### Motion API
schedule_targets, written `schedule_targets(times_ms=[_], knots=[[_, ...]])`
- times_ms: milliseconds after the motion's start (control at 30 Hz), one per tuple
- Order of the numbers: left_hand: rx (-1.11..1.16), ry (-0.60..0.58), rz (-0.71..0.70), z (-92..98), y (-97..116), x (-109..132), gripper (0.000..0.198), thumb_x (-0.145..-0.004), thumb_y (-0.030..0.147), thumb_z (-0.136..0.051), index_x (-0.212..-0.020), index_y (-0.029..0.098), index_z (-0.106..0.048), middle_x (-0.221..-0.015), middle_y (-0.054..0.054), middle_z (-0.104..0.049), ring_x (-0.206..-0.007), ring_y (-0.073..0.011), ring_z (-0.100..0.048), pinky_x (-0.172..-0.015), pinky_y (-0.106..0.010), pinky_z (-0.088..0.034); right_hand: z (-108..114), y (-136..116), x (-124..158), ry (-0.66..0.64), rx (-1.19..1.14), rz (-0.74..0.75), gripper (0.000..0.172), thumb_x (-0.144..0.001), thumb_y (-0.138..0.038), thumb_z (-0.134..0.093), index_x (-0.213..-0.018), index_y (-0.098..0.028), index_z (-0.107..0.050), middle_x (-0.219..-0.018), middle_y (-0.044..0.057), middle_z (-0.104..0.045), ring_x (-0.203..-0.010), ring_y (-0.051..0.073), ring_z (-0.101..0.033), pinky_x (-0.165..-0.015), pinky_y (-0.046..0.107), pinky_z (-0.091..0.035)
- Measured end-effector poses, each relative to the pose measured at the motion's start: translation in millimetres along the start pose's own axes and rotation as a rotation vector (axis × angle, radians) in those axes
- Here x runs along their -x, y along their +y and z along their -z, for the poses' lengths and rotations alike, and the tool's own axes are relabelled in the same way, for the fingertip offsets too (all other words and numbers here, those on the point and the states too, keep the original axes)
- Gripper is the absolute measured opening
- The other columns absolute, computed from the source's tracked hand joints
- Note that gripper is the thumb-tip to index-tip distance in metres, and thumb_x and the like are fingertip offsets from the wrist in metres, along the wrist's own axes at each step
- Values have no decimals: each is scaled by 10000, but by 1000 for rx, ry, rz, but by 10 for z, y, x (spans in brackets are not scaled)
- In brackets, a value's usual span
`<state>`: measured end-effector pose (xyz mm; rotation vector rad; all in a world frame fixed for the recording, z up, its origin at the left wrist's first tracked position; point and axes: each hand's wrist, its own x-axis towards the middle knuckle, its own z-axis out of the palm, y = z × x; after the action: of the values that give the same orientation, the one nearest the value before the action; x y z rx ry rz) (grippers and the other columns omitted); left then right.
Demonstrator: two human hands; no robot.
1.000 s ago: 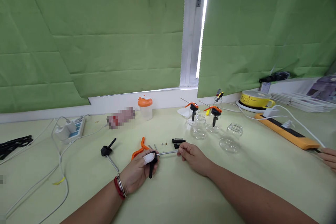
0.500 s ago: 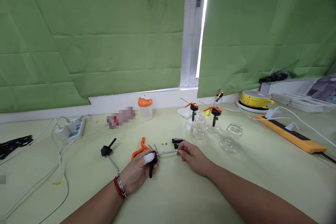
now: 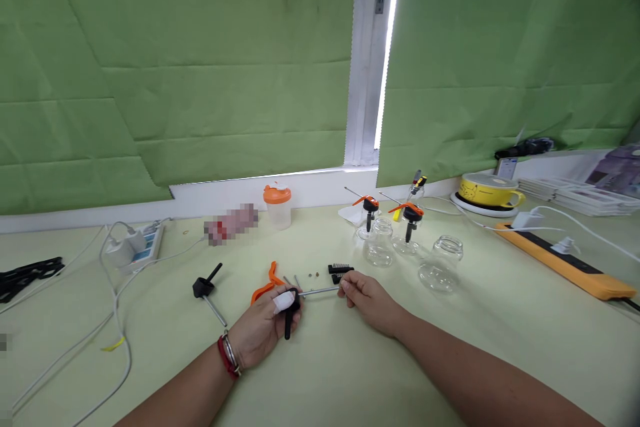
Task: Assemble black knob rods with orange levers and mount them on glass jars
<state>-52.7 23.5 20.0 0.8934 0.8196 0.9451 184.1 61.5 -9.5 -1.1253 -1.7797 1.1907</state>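
Between finger and bandaged thumb, my left hand (image 3: pixel 267 327) grips a black plastic cap (image 3: pixel 295 305) with a dark stem pointing down. A thin metal rod (image 3: pixel 320 291) runs out of this cap to the right. My right hand (image 3: pixel 367 297) is closed in a pinch on the rod's far end, and its fingers cover that tip. Behind the left hand lie orange levers (image 3: pixel 264 288), partly hidden by it. Small metal pins (image 3: pixel 297 280) and brown bits (image 3: pixel 317 274) are beside them. Black pieces with springs (image 3: pixel 340 269) lie just past the right fingers.
Another black cap with a rod (image 3: pixel 204 287) lies at left, near white cables (image 3: pixel 117 307). Glass jars (image 3: pixel 443 265) and two orange-and-black assemblies (image 3: pixel 412 213) stand at right. An orange-lidded cup (image 3: pixel 278 208) is at the back. An orange power strip (image 3: pixel 570 263) lies far right.
Both hands keep almost the same pose and hold on the cap and rod. The whole view has shifted very slightly.
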Motion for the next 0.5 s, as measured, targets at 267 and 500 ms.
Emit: schedule_targets(times_ms=[267,500], knots=[[-13,2,-4,-15,15,-3,122,-824,254,-564,-896,158,-541,-793,-26,-557,-631,-102,-527,-553,-221,-394,-29,41,-6,-17,-90,21,72,-838,-271,-458,-860,-207,-483,-792,3,-541,-671,121,-465,-621,250,-375],[-9,-4,-6,-22,18,0,122,-821,255,-567,-898,163,-546,-787,-24,-554,-634,-106,-527,-556,-225,-393,1,-67,24,-8,32,6,226,-873,-382,-416,-806,-190,-514,-687,-14,-511,-618,118,-435,-594,246,-349]])
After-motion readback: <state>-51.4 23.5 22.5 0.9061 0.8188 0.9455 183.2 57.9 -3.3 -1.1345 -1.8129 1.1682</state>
